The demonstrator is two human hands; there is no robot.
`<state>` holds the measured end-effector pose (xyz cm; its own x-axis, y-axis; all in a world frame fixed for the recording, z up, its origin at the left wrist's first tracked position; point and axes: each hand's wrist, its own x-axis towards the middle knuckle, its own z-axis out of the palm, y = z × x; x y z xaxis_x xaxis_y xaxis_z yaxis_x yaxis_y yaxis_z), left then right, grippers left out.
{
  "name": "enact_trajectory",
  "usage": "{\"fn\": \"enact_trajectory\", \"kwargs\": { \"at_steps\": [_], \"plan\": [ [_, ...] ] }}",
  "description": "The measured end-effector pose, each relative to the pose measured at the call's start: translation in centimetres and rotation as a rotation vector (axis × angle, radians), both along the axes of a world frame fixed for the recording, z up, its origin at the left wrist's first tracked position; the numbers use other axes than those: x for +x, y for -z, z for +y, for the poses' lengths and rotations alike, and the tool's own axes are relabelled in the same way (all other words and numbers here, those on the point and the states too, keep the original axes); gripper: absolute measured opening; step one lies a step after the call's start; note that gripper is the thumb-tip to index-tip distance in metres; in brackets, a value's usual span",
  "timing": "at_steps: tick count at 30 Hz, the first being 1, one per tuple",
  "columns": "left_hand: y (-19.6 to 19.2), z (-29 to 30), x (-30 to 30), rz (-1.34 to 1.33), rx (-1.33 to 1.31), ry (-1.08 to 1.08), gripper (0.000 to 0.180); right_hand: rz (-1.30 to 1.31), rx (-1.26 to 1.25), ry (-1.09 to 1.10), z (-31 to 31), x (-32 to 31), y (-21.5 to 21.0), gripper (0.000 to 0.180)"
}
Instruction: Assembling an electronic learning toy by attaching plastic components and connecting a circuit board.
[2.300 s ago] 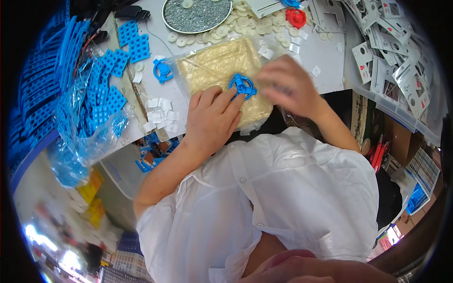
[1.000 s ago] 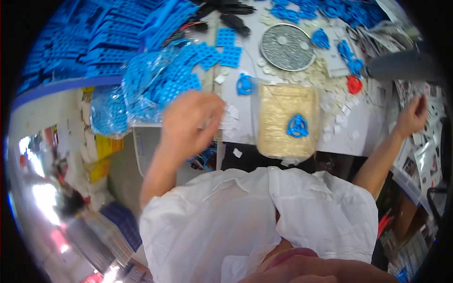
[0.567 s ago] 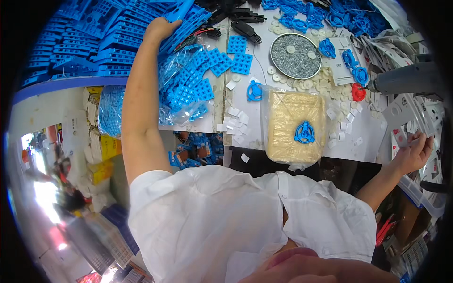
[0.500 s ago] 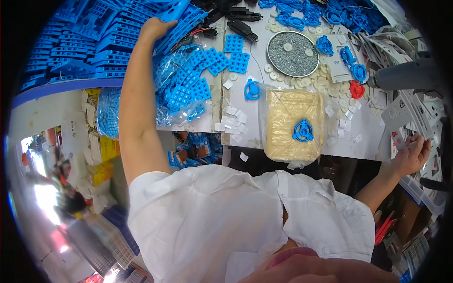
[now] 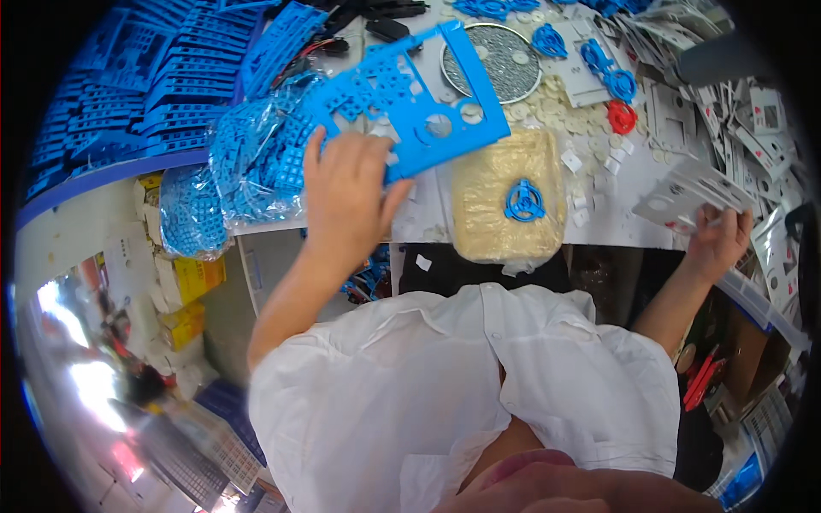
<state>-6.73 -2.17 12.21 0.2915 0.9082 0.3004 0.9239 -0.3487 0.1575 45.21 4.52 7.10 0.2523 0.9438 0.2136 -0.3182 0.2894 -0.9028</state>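
A flat blue plastic panel point(image 5: 466, 128) with round and square cutouts is in my left hand point(image 5: 346, 192), gripped at its near left edge. It is raised above the table, covering part of the blue keypad pieces. In my right hand point(image 5: 718, 239) is a thin grey-white faceplate point(image 5: 684, 195) with holes, held by its near edge at the table's right side. Between the hands, a blue ring-shaped part point(image 5: 524, 200) with spokes rests on a plastic-wrapped tan block point(image 5: 509, 235).
Stacked blue panels point(image 5: 192, 73) fill the far left. Bagged blue keypad pieces point(image 5: 248, 162) lie beside them. Behind the block stand a round tray point(image 5: 505, 64) of small metal bits and scattered white discs point(image 5: 564, 107). A red ring part point(image 5: 622, 117) and piled faceplates point(image 5: 765, 162) lie right; a grey arm-like bar point(image 5: 727, 60) juts in.
My left hand has come back from the stacks toward the middle, bringing a blue panel. My right hand has shifted slightly left and up with the faceplate, which now tilts flatter.
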Motion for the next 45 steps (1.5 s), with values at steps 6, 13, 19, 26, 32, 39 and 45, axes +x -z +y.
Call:
{"fn": "enact_trajectory", "kwargs": {
  "at_steps": [6, 13, 19, 26, 32, 39, 45],
  "plan": [
    [3.8, -2.4, 4.8, -0.171, -0.098, 0.064, 0.055, -0.011, -0.009, -0.101, -0.6, -6.5, -0.8, 0.022],
    [3.4, -3.2, 4.6, -0.212, -0.119, 0.041, 0.055, 0.12, -0.113, -0.188, -1.1, -8.5, -1.2, 0.017],
    [2.2, -3.6, 8.4, -0.292, -0.286, -0.105, 0.05, 0.127, -0.241, -0.306, -1.9, -13.4, -1.7, 0.022],
    [2.2, -4.3, 10.4, -0.44, -0.452, -0.176, 0.056, 0.212, -0.327, -0.578, -0.9, -16.1, -2.8, 0.029],
    [1.6, -5.3, 9.6, -0.902, -0.443, -0.141, 0.058, 0.447, -0.317, -0.66, -2.1, -18.2, -0.7, 0.035],
    [1.6, -3.2, 8.5, -1.679, -0.659, -0.284, 0.033, 0.218, -0.335, -0.973, -5.3, -19.9, -1.2, 0.077],
    [0.0, 0.4, 2.5, -1.269, -0.982, -0.022, 0.031, -0.382, -0.25, -0.802, -1.9, -16.5, -2.9, 0.064]
  ]
}}
